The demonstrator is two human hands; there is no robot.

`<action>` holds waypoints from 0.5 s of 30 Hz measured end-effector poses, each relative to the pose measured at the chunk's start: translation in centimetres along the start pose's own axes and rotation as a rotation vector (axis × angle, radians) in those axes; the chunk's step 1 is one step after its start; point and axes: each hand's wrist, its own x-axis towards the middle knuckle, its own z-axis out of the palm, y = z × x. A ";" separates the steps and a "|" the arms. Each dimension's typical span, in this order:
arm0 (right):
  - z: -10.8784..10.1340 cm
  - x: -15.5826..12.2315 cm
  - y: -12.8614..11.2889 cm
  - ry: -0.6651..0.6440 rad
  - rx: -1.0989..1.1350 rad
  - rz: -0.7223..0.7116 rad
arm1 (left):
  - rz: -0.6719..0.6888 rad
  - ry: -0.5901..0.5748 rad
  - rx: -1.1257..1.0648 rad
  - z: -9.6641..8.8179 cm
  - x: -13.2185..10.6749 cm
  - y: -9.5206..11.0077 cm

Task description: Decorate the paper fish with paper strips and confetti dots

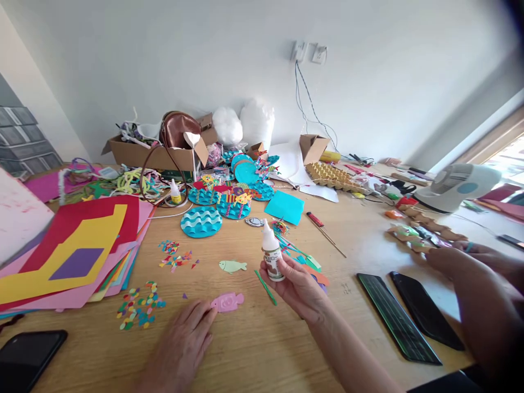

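My right hand [301,289] holds a small white glue bottle [272,254] upright above the wooden table [254,349], fingers wrapped round its lower half. My left hand [184,341] lies on the table with fingertips touching a pink paper fish [227,301]. A green paper fish [232,266] lies just beyond it. A thin green paper strip [265,286] lies between my hands. Small coloured paper scraps [139,311] are scattered to the left.
Stacked coloured paper sheets [69,256] lie at left, a black phone [27,357] at the near left corner. Blue round wave crafts [201,221] and cardboard boxes [155,153] sit farther back. Another person's hands [470,259] are at right, near two dark phones [409,319].
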 end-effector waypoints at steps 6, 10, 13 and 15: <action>0.2 4.4 -3.6 -0.066 -0.223 -0.111 | 0.061 0.074 0.049 0.0 0.4 -0.3; -1.1 9.9 -5.7 0.040 -0.458 -0.328 | 0.106 0.138 0.059 0.1 0.7 -0.7; -2.8 14.2 -6.5 0.154 -0.700 -0.376 | 0.159 0.178 0.096 1.1 0.4 -1.6; -4.1 16.8 -6.7 0.202 -0.768 -0.388 | 0.203 0.177 0.121 2.0 0.0 -2.2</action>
